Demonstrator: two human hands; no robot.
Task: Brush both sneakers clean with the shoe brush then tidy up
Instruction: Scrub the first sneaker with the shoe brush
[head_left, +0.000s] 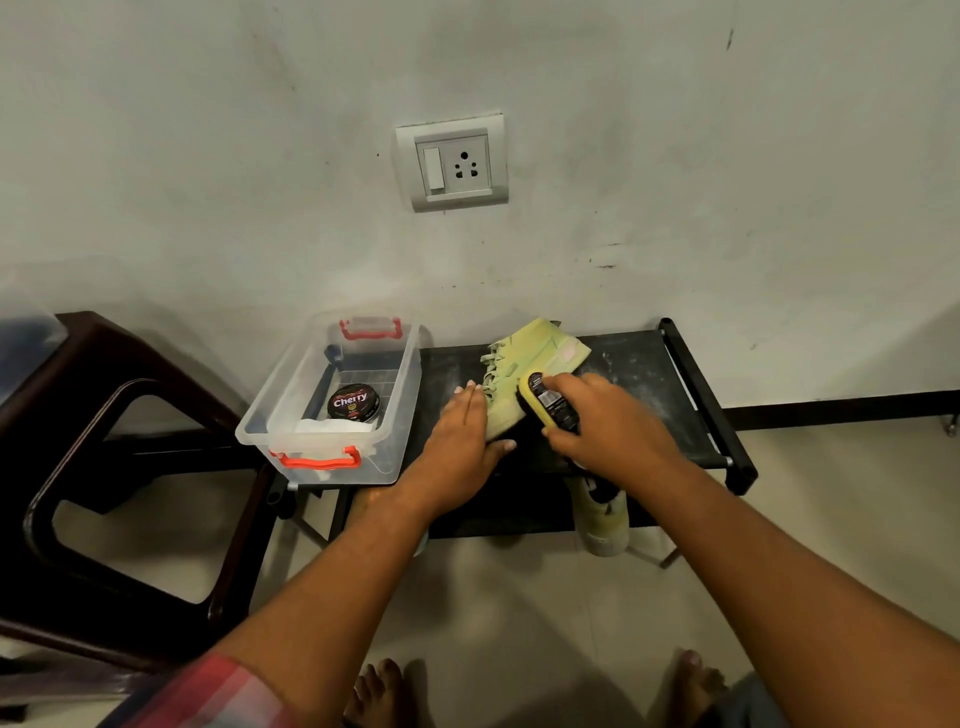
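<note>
On the black surface (641, 374), your left hand (462, 441) presses the green sneaker (540, 345), fingers straight; your right hand (608, 421) grips the brush (548, 402) on it. Brushing seems underway; next probably the second sneaker (605, 525), on the shelf below.

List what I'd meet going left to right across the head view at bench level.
From the left: chair → box → left hand → sneaker → right hand gripping the brush → bare right end of the bench.
</note>
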